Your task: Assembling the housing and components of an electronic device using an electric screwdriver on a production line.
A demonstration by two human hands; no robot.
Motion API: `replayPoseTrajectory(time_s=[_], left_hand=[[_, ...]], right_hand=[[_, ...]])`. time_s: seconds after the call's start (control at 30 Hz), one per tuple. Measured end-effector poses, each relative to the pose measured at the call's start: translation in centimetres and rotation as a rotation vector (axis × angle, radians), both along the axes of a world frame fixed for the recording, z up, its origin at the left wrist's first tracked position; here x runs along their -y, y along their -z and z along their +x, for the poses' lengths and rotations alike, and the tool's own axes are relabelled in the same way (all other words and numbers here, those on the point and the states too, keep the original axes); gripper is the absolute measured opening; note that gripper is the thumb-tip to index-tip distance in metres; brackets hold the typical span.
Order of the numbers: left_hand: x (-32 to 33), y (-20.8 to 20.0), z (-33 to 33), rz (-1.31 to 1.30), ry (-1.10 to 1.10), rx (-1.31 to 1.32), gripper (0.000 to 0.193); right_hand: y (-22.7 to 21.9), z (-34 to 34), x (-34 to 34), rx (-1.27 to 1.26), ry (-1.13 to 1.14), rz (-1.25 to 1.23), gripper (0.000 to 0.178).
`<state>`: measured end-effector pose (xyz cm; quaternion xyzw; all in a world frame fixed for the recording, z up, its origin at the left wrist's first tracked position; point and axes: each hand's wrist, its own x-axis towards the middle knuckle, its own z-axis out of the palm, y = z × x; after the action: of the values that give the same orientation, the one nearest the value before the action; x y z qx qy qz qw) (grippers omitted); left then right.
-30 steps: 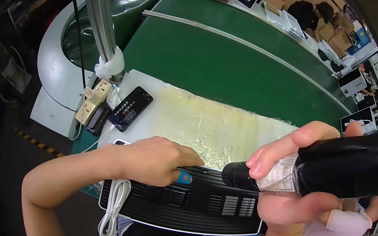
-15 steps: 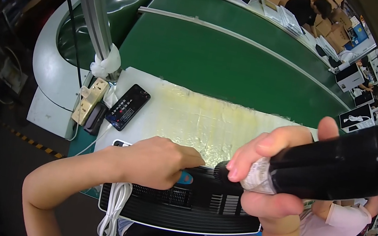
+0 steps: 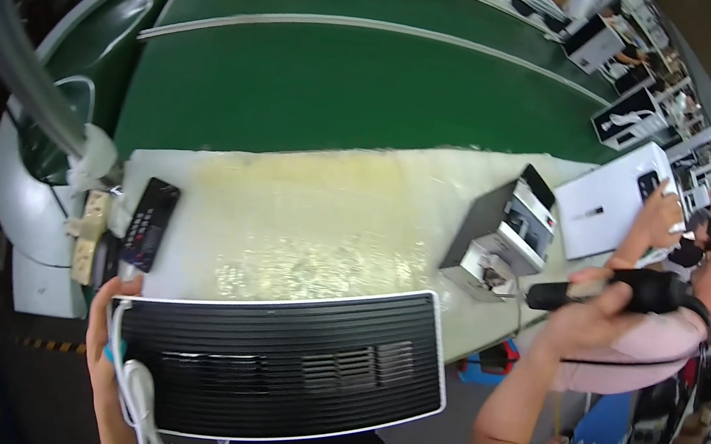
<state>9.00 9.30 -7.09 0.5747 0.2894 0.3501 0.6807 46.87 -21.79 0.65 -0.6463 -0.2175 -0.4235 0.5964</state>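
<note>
The left hand (image 3: 100, 325) pinches a black panel (image 3: 284, 357) at the front edge of the surface (image 3: 311, 205); the right hand (image 3: 587, 324) grips a screwdriver (image 3: 650, 291).

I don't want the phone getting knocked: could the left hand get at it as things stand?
Probably yes: the phone lies just beyond the left hand, with nothing seen covering it, though that hand would likely have to leave the edge of the black panel first.
</note>
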Motion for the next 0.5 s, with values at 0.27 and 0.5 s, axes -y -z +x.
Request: replayPoseTrajectory(time_s=[0.27, 0.5], left_hand=[[-0.3, 3.0, 1.3, 0.076, -0.065, 0.161, 0.049], [6.0, 0.4, 4.9, 0.175, -0.37, -0.093, 0.057]], right_hand=[[6.8, 4.2, 2.1, -0.013, -0.015, 0.01, 0.045], [6.6, 0.8, 2.6, -0.171, -0.203, -0.017, 0.037]])
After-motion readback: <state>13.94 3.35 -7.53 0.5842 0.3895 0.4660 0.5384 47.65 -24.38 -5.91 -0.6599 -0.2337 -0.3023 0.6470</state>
